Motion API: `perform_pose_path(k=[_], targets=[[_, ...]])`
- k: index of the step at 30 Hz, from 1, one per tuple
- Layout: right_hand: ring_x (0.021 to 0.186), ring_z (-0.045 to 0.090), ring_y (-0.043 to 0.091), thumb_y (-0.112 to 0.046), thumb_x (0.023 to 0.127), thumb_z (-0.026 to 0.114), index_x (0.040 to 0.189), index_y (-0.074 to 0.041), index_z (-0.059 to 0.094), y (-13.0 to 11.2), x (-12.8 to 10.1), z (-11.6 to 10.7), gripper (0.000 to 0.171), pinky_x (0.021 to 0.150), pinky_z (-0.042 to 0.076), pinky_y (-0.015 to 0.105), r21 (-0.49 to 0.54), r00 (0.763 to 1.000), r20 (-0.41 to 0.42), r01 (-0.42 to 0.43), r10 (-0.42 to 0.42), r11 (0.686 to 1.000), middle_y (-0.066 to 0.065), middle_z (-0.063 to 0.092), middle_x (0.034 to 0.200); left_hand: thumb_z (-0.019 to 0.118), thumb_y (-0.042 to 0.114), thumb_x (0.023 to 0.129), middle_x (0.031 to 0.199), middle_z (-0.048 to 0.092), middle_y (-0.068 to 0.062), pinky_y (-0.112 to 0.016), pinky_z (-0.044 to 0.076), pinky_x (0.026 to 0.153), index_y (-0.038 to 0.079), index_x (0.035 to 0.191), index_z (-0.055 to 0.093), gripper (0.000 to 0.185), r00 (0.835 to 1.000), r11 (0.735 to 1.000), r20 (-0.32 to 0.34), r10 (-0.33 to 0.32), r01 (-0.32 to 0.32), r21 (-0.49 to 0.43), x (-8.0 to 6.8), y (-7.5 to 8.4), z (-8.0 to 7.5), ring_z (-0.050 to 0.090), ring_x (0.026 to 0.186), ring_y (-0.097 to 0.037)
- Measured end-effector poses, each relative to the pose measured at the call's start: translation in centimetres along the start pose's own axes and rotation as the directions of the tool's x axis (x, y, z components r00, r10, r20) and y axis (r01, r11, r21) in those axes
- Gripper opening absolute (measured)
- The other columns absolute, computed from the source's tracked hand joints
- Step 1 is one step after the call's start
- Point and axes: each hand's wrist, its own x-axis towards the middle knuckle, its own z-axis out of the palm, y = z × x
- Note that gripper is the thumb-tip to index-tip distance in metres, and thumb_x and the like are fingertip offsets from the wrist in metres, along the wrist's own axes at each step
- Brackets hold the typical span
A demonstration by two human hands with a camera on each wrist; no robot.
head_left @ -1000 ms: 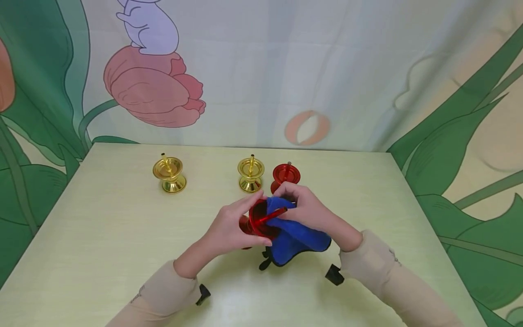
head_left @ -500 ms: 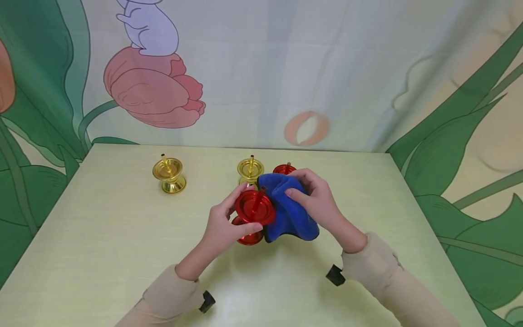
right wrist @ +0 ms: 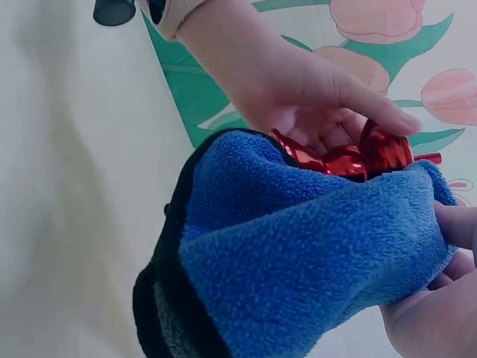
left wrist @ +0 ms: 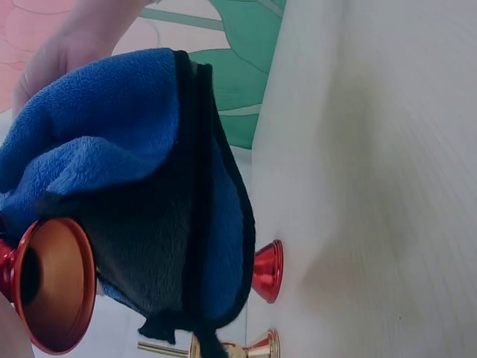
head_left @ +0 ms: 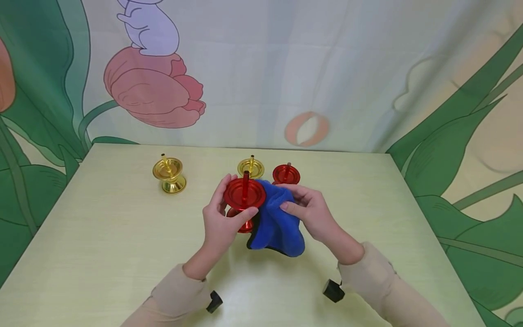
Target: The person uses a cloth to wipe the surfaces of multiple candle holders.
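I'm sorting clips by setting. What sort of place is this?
Probably a staged indoor tabletop set, not a lived-in room: a pale yellow-green wooden table stands against a hung printed curtain with cartoon tulips and leaves, and only matching gold metal candle holders and red ones are set out.

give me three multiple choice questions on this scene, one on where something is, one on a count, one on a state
1. Where is the blue cloth?
A. in the right hand
B. under a gold stand
C. off the table

2. How many gold candle holders stand at the back?
A. one
B. two
C. four

3. How is the red candle holder in the left hand?
A. lying flat
B. upside down
C. held off the table, spike up

Answers: 1 A, its fingers grip the cloth. 2 B, one at left, one at centre. 3 C, the fingers hold its rim.
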Motion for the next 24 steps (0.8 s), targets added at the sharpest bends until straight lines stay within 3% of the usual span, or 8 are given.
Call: perform_pose_path(k=[8,13,18,24], targets=[[0.083,0.06,0.008,0.0,0.081,0.059,0.115,0.012,0.048,0.4,-0.3,1.1,0.039,0.073,0.051,0.022,0.01,0.999,0.042,0.013,-0.013,1.0,-0.011,0.062,0.093,0.074,0.004,0.067,0.122,0.055,-0.007,-0.028,0.052,0.077,0.009,0.129,0.043,0.069,0.996,0.996,-0.038,0.078,-0.08,-0.037,-0.2,0.2,0.5,0.056,0.104,-0.014],[0.081,0.059,0.009,0.006,0.08,0.057,0.113,0.014,0.049,0.5,-0.2,1.8,0.035,0.073,0.051,0.022,0.021,1.0,0.011,0.027,-0.027,0.999,-0.011,0.062,0.091,0.075,0.007,0.068,0.122,0.054,-0.01,-0.025,0.052,0.076,0.008,0.128,0.043,0.068,0.994,0.993,-0.046,0.1,-0.103,-0.06,-0.4,0.3,0.8,0.057,0.101,-0.013],[0.082,0.059,0.01,0.01,0.078,0.055,0.111,0.015,0.049,0.4,-0.1,2.2,0.034,0.074,0.052,0.023,0.044,0.999,-0.025,0.025,-0.024,0.999,-0.01,0.061,0.09,0.074,0.011,0.069,0.127,0.051,-0.008,-0.025,0.051,0.078,0.007,0.13,0.04,0.07,0.995,0.993,-0.035,0.095,-0.098,-0.072,-0.5,0.2,0.7,0.056,0.104,-0.012],[0.081,0.059,0.009,0.012,0.079,0.052,0.111,0.015,0.048,0.3,0.1,2.0,0.033,0.073,0.052,0.023,0.063,0.999,-0.021,0.029,-0.028,0.998,-0.009,0.062,0.089,0.074,0.017,0.07,0.129,0.049,-0.008,-0.025,0.05,0.081,0.005,0.129,0.031,0.074,0.998,0.988,0.047,0.05,-0.042,-0.148,-0.7,0.5,0.6,0.056,0.104,-0.012]])
